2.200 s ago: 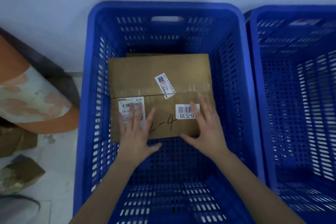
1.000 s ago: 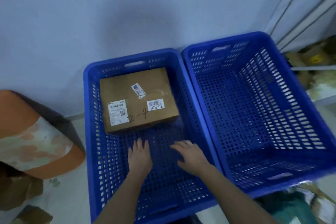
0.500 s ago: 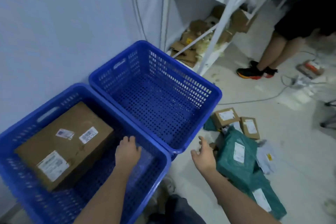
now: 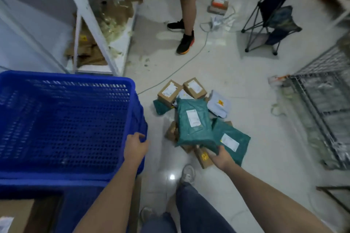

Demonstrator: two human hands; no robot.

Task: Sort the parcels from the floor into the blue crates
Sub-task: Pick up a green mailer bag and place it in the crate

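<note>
Beside parcel pile (image 4: 195, 119), blue crate (image 4: 66, 119) holds nothing visible.

Perforated plastic crate (image 4: 66, 119), glossy floor (image 4: 236, 73)

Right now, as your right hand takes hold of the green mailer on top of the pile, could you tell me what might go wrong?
1. The right hand grips only the near edge of the large green plastic mailer bag, so the limp bag may sag or slip.
2. It lies on small brown cardboard boxes; lifting could drag or topple them.
3. A grey cable crosses the white tiled floor beyond the pile, a possible trip hazard.
</note>
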